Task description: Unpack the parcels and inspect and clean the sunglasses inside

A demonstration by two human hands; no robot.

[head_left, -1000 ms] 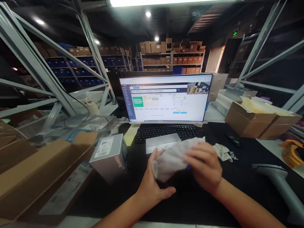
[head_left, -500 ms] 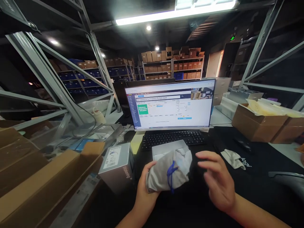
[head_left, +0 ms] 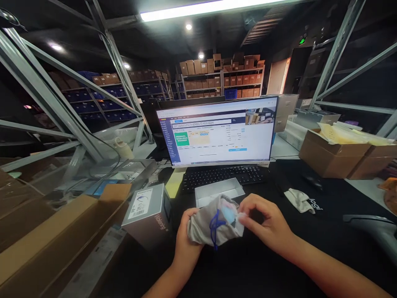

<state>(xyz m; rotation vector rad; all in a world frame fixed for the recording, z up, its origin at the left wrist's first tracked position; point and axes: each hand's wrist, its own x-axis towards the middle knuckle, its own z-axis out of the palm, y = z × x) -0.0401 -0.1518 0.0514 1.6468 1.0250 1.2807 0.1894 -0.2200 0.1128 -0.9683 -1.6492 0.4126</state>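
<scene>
My left hand [head_left: 187, 240] is wrapped round a grey drawstring pouch [head_left: 201, 225] with a blue cord, holding it above the dark desk mat. The pouch's mouth faces right, and something pale and light blue shows inside it; its kind I cannot make out. At that mouth, my right hand [head_left: 263, 217] pinches the edge of the opening between thumb and fingers. Just behind the pouch lies an open white box tray [head_left: 219, 191]. A grey product box [head_left: 147, 217] with a label on top stands to the left.
A keyboard [head_left: 223, 176] and a monitor [head_left: 217, 132] are behind the tray. Rightward lie a small cloth pouch [head_left: 299, 200], a mouse [head_left: 312, 182] and a handheld scanner [head_left: 372, 231]. Cardboard boxes [head_left: 335, 155] stand at the right; a long carton [head_left: 68, 231] borders the left.
My right hand has moved left from beside the pouch to its mouth and closed on the edge. The pouch's opening is wider, showing the light blue inside. The view has shifted slightly.
</scene>
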